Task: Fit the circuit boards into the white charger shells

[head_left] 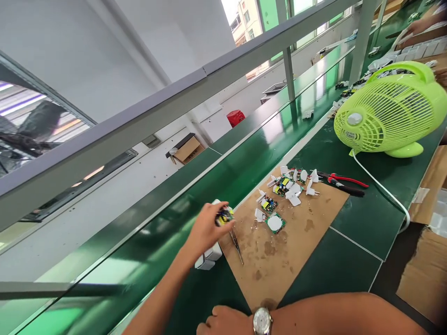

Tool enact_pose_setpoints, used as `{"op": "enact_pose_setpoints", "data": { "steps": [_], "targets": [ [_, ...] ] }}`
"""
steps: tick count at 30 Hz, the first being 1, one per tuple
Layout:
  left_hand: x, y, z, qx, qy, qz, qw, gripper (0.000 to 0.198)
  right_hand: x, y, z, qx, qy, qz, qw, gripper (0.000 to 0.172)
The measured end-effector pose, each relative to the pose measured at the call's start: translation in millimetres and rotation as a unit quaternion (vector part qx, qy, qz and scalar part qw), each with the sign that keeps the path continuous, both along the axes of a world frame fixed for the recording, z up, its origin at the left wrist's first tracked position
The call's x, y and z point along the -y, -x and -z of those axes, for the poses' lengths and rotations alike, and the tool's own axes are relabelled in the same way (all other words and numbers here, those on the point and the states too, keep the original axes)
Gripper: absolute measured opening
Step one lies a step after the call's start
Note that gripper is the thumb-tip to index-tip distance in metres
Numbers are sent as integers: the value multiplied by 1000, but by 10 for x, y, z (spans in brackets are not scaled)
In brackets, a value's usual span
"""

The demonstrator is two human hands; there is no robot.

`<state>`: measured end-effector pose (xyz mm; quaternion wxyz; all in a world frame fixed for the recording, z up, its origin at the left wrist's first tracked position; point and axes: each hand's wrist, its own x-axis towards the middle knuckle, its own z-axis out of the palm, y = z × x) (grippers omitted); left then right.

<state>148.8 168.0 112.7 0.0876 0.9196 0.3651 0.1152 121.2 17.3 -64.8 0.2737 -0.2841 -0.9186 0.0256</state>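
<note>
My left hand (pixel 209 221) is closed around a small circuit board (pixel 224 215) with yellow and dark parts, held above the corner of a brown cardboard sheet (pixel 296 251). Tweezers (pixel 236 246) lie on the sheet just beside it. White plastic housings (pixel 211 256) stand under my left wrist, partly hidden. At the bottom edge is my right hand (pixel 225 321), its fingers curled and partly cut off; whatever they may hold is out of sight. Several circuit boards with white plug pieces (pixel 268 204) lie on the sheet, one with a round white disc (pixel 275 223) on top.
Red-and-black pliers (pixel 344 181) rest at the sheet's far right corner. A lime-green fan (pixel 387 109) with a white cord (pixel 380 186) stands on the green bench. A grey rail (pixel 195 88) crosses above. Another person's hand (pixel 419 25) shows at the upper right.
</note>
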Motion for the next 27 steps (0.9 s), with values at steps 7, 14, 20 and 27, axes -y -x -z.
{"op": "enact_pose_setpoints", "data": {
  "steps": [7, 14, 20, 27],
  "targets": [
    [560, -376, 459, 81, 104, 142, 981, 47, -33, 114, -52, 32, 42, 29, 998, 25],
    [801, 347, 122, 236, 166, -9, 957, 53, 89, 13, -119, 3, -3, 50, 999, 32],
    [1070, 1329, 293, 214, 192, -193, 938, 57, 255, -290, -420, 4, -71, -42, 997, 25],
    [1519, 1928, 854, 277, 236, -228, 903, 51, 330, -326, -580, -34, -141, -123, 982, 18]
  ]
}}
